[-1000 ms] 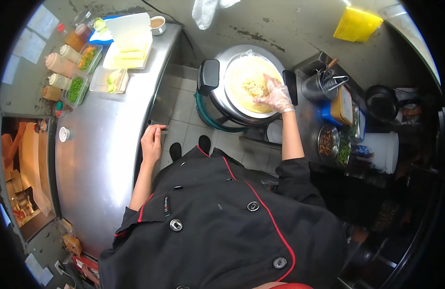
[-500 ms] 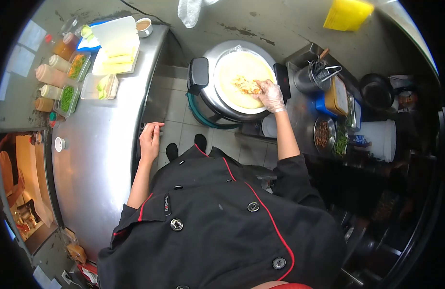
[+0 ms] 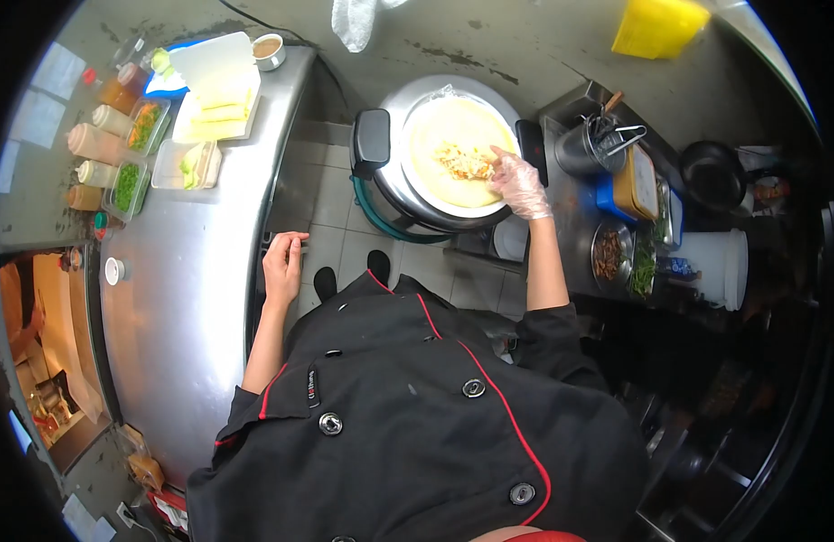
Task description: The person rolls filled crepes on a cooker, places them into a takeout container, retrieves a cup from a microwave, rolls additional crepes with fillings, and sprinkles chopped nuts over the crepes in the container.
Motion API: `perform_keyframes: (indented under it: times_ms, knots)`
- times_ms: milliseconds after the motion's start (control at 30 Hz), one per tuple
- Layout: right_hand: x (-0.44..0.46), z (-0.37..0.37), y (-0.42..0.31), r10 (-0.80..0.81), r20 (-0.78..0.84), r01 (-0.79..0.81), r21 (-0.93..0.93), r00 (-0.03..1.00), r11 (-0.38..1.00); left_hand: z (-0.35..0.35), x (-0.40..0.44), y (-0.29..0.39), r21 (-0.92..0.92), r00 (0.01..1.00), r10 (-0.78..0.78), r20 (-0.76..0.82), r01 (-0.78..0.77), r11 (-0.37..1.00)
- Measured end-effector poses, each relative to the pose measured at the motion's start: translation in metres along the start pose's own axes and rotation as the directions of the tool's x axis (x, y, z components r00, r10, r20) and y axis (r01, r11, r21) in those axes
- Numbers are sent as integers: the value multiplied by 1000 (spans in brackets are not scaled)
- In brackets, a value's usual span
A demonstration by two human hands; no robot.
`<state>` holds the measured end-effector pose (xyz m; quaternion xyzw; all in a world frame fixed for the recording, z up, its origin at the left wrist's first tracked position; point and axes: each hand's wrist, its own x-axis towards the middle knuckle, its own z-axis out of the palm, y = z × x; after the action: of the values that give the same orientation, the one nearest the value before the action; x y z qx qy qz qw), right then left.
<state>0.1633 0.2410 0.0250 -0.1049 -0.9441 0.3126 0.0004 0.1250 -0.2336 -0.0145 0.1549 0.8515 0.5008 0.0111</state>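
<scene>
On a round white plate (image 3: pixel 482 211) lies a flat, pale-yellow wrap (image 3: pixel 435 126), with a heap of shredded orange-and-white filling (image 3: pixel 464 162) at its middle. The plate rests on top of a large round cooker with black side handles. My right hand (image 3: pixel 520 183), in a clear plastic glove, is at the right edge of the filling, fingers apart and stretched toward it. Nothing can be made out in its grasp. My bare left hand (image 3: pixel 284 262) hangs beside the edge of the steel counter (image 3: pixel 191 289), fingers loosely extended and holding nothing.
Along the left counter stand several sauce bottles (image 3: pixel 96 144), a tub of chopped greens (image 3: pixel 128 183) and a tray of folded yellow sheets (image 3: pixel 223 108). To the right are a metal pot of utensils (image 3: pixel 584 149), a bowl of brown pieces (image 3: pixel 609 253) and a white bucket (image 3: pixel 715 266).
My right hand has drawn back slightly to the right and down from the filling, its fingers now more extended. My left hand stays in place.
</scene>
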Motion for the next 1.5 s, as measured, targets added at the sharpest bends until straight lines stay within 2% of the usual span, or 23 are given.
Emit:
perform_keyframes:
  times_ms: [33,100,167,200,233,400,500,633,667,700,767,800,900,933,1033,1067,1133,1167,1200,1300,1333,1433,1500]
  knots:
    - [-1,-4,-3,46,-32,-43,108,998,993,0,-2,-1,-6,999,-45,9,45,999]
    - [-1,-16,-18,-50,-19,46,-174,999,984,-1,1,7,-18,991,-132,31,133,991]
    - [-4,-12,-40,-192,-58,151,-417,980,896,4,2,5,-16,995,-99,25,99,995]
    - [5,-1,-32,-273,-13,247,-387,962,888,7,3,5,-15,996,-81,26,81,997]
    - [4,13,-26,-274,-24,238,-428,961,872,10,4,6,-19,997,-70,29,70,997]
    - [22,27,1,-152,55,160,-181,987,970,23,10,10,-33,1000,-6,13,7,999]
    - [19,21,-19,-356,-240,259,-355,903,898,25,9,18,-28,994,-104,33,105,994]
    - [24,13,-25,-303,-1,298,-167,953,940,35,8,15,-24,998,-63,17,64,998]
    - [25,7,-34,-219,-65,216,-48,974,975,36,7,16,-24,998,-56,5,56,998]
    - [31,8,-29,-240,-111,233,-73,964,970,36,4,17,-22,999,-52,-2,52,998]
    - [51,10,-7,-278,-201,258,-122,939,958,34,0,21,-24,988,-152,15,153,988]
    - [60,15,1,-367,-228,331,-182,902,926,32,-1,23,-23,980,-198,26,198,980]
    - [62,31,1,-352,-157,260,-421,923,869,33,0,17,-8,998,-67,-10,67,998]
    - [56,34,-1,-255,-74,198,-442,964,875,31,1,14,-2,996,-86,-3,86,996]
    - [53,17,-11,-177,232,154,114,957,982,27,10,-1,-14,995,-95,-30,94,995]
    - [50,7,-27,-122,243,86,154,962,984,25,15,-3,-4,991,-136,-2,136,991]
    - [51,18,-39,-287,-1,283,-151,958,947,23,28,2,-17,987,-147,59,148,989]
    - [55,23,-45,-394,-102,344,-320,914,883,24,36,4,-24,986,-145,84,148,989]
    - [56,28,-49,-339,14,316,-401,941,860,27,45,5,-44,992,-88,92,93,995]
    - [57,34,-41,-288,244,360,-347,926,866,28,74,14,-72,992,30,119,-22,997]
    - [57,36,-36,-250,222,310,-304,943,901,27,82,15,-67,992,24,123,-16,998]
    - [56,56,-28,-419,-74,360,-395,905,845,29,100,11,-93,993,20,113,-10,996]
    - [57,58,-48,-401,-24,349,-447,916,824,32,108,7,-111,991,38,126,-24,994]
